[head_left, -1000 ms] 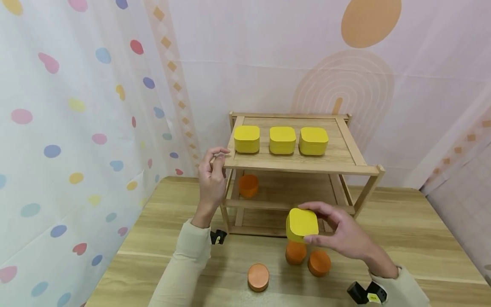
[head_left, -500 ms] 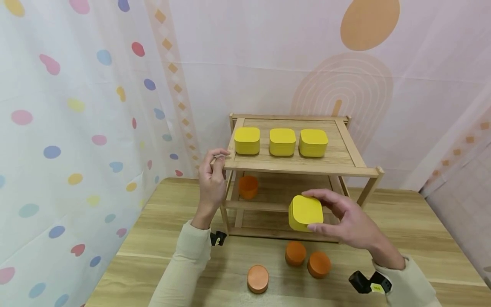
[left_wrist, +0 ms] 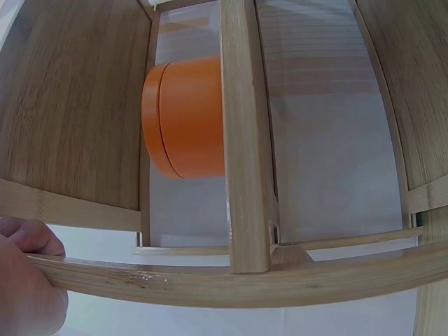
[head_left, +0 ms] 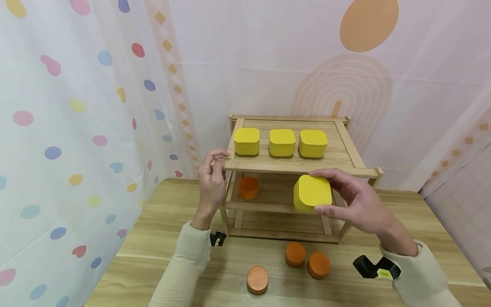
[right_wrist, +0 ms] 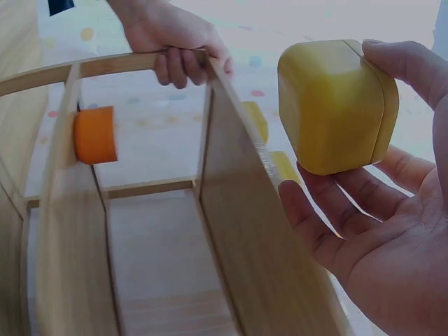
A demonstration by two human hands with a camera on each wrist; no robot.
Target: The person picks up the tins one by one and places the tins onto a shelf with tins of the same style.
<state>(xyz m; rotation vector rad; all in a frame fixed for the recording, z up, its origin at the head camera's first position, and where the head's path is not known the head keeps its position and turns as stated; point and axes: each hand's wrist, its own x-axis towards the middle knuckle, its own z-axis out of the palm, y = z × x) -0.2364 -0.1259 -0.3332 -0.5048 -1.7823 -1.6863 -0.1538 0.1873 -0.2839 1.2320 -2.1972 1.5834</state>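
Observation:
My right hand (head_left: 354, 200) holds a yellow rounded-square box (head_left: 312, 192) between thumb and fingers, in front of the shelf's upper edge; the right wrist view shows the same box (right_wrist: 336, 105) pinched at its lid side. My left hand (head_left: 212, 179) grips the front left corner of the wooden shelf's top (head_left: 291, 165), its fingers curled round the frame in the right wrist view (right_wrist: 175, 42). Three yellow boxes stand in a row on the top board: left (head_left: 247, 141), middle (head_left: 282, 143) and right (head_left: 313, 143).
An orange round tin (head_left: 248, 188) sits at the left of the middle shelf. Three more orange tins stand on the table before the shelf: (head_left: 258, 280) is no name alone, so the nearest tin lies left of the paired tins (head_left: 295, 254). A patterned curtain (head_left: 253, 55) hangs behind.
My right hand has raised the yellow box from low before the shelf, moving up and slightly right. The left hand keeps its place at the corner.

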